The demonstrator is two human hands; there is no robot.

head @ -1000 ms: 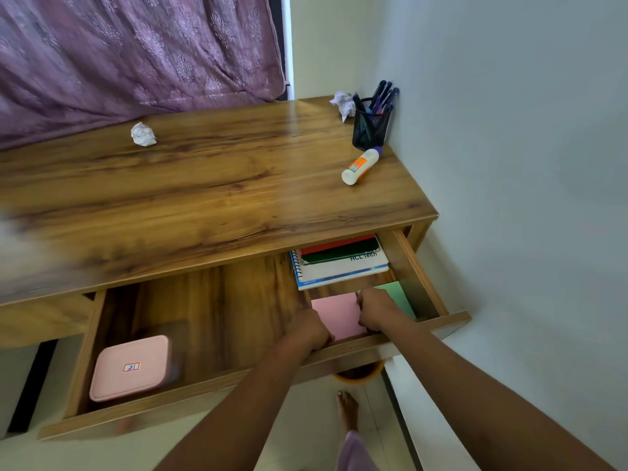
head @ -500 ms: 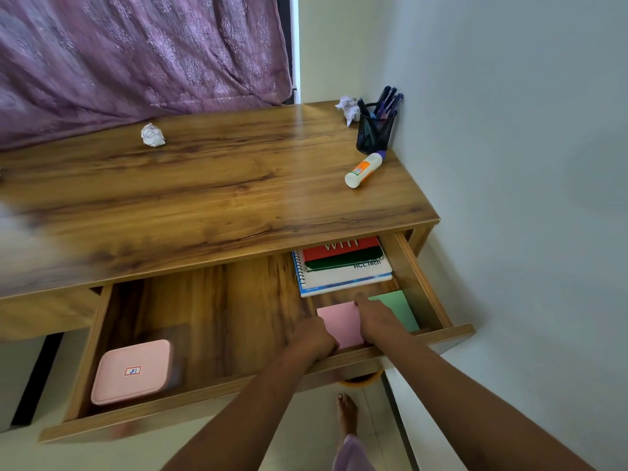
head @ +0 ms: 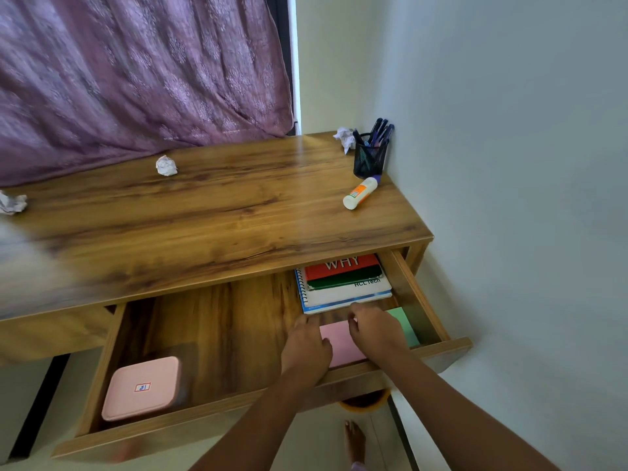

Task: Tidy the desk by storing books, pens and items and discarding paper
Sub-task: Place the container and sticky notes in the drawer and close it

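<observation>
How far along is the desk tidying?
Done: books stacked in the open drawer, pens in the holder. In hand: the left hand and right hand touch the pink notepad. Left to do: the glue stick and three paper balls lie on the desk.

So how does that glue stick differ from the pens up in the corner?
The glue stick lies on its side, loose on the desk; the pens stand tilted in a black mesh holder. The glue stick is thick and white with an orange label; the pens are slim and dark blue. Both sit near the wall at the desk's far right corner.
</observation>
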